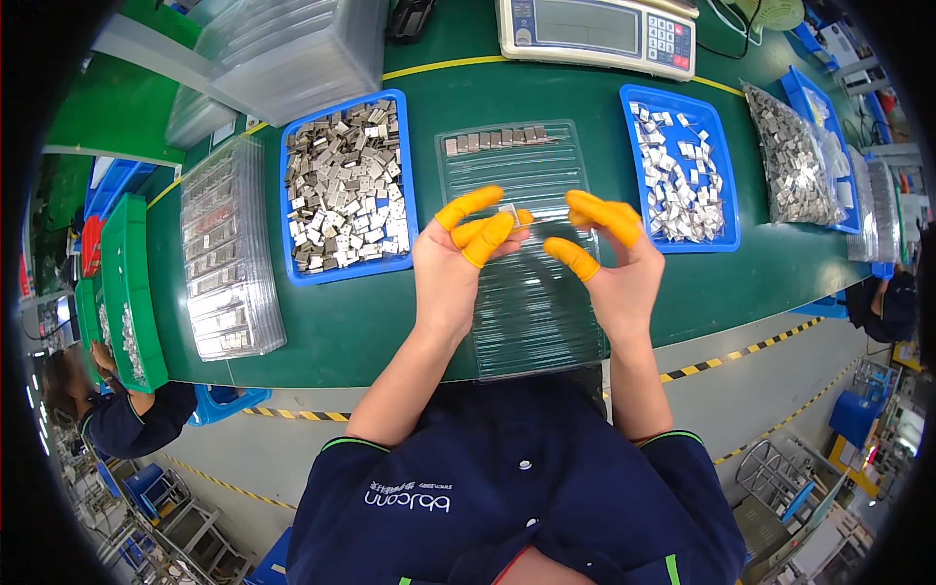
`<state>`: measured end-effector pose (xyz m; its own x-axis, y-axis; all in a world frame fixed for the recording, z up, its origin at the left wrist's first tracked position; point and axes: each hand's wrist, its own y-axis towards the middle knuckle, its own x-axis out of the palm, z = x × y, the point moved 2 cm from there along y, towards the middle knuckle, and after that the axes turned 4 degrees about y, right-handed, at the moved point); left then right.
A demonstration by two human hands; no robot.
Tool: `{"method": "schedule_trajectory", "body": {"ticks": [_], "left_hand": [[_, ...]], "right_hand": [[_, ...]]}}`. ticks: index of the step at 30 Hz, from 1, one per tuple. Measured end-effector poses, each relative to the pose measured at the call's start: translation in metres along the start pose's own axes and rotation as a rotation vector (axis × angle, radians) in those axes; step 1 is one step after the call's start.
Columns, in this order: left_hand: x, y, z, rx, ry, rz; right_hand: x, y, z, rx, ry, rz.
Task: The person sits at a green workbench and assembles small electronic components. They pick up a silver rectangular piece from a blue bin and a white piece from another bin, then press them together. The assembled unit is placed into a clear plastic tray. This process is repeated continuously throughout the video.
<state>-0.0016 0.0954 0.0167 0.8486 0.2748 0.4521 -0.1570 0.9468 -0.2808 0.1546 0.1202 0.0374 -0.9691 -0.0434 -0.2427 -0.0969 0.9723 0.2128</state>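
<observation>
My left hand (448,265), with yellow finger cots on its fingertips, pinches a small silvery metal part (509,210). To its right, my right hand (629,278) also wears yellow finger cots. Its thumb and fingers are apart, with nothing visible between them. Both hands are above a clear ribbed plastic tray (536,341). A row of small metal parts (495,139) lies in a slot near the tray's far end. The fingers partly cover the middle of the tray.
Left stands a blue bin of metal parts (346,185); right, a blue bin of small white pieces (682,175). Beyond are a scale (600,34) and clear trays (292,58). Filled trays (229,253) are stacked left; a bag of parts (792,156) lies right. Another person's sleeve (146,419) shows left.
</observation>
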Motion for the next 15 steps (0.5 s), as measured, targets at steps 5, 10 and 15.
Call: {"method": "schedule_trajectory", "body": {"ticks": [5,10,15], "left_hand": [[-0.002,0.000,-0.007,0.039,0.046,-0.019],[0.000,-0.003,-0.006,0.071,0.056,-0.011],[0.000,-0.004,-0.010,0.018,-0.020,-0.090]], "right_hand": [[0.010,-0.007,0.017,0.245,0.347,-0.056],[0.013,-0.006,0.021,0.317,0.676,-0.095],[0.012,-0.005,0.028,0.414,0.966,-0.147]]}}
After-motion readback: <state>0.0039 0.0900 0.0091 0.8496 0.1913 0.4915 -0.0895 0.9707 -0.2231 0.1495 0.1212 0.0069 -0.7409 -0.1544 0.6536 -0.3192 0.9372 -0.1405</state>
